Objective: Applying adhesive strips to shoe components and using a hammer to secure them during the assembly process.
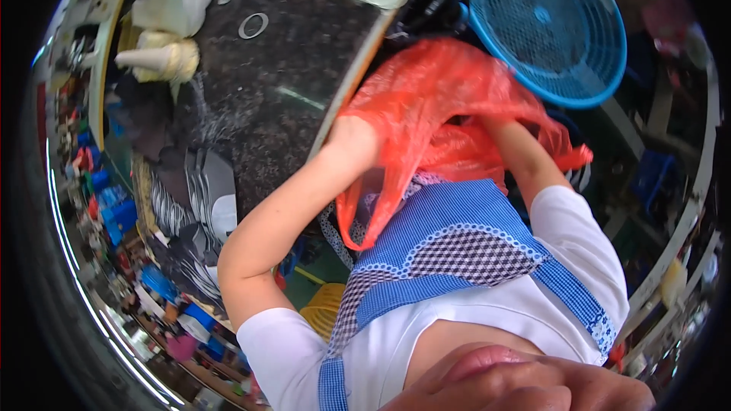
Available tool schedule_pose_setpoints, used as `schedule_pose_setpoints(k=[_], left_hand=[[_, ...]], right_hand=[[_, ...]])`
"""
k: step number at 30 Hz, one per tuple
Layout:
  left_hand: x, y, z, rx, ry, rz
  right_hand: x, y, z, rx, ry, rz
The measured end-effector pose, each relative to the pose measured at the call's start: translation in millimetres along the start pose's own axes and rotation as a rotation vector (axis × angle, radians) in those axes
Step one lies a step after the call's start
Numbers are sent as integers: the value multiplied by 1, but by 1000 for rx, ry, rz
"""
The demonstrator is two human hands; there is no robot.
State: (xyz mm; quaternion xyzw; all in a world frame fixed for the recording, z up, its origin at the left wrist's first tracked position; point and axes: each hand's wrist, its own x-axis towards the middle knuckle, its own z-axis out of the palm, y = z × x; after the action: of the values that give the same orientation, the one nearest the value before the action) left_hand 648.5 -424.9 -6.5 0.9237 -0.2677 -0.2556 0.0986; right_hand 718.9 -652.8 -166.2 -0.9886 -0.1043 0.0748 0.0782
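Red plastic bag (442, 106) sits mid-frame, just in front of the person's chest, bunched and puffed up, translucent, one loose handle strip hanging down over the blue checked apron (449, 251). Left hand (358, 137) is at the bag's left edge, wrist bent, fingers buried in the plastic; whether they are clenched on the film or spread cannot be told. Right hand (487, 118) is pushed into the bag from the right side, covered by red film past the wrist, so its grip cannot be told either. Bag itself blocks sight of both sets of fingers and of anything inside.

Around:
- Blue round mesh basket (548, 23) far right, its lower rim just beside the top of the bag, partly behind it.
- Dark speckled stone counter (274, 84) far left, its pale edge running diagonally down to the left hand.
- Metal ring (253, 26) lying on the counter, well apart from the hands.
- White and cream sacks (171, 23) at the far left end of the counter.
- Striped grey cloth (190, 198) left, below the counter, beside the left forearm.
- Yellow basket (324, 308) near, low, between the left arm and the apron, mostly hidden.
- White shirt sleeves both sides.
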Motion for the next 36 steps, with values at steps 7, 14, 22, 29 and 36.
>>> schedule_pose_setpoints(k=[7, 14, 22, 29, 36], left_hand=[[31, -38, 129, -1435, 899, -63], [49, 20, -10, 132, 41, -146], [43, 20, 12, 42, -4, -210], [91, -27, 112, -102, 745, 56], [59, -45, 73, -236, 573, 44]], right_hand=[[-16, -1, 11, -125, 198, -87], [-17, 87, 8, -194, 3, -565], [-55, 129, 82, 53, -251, -583], [-61, 167, 144, 272, -421, -333], [-67, 59, -84, 1075, -399, 318]])
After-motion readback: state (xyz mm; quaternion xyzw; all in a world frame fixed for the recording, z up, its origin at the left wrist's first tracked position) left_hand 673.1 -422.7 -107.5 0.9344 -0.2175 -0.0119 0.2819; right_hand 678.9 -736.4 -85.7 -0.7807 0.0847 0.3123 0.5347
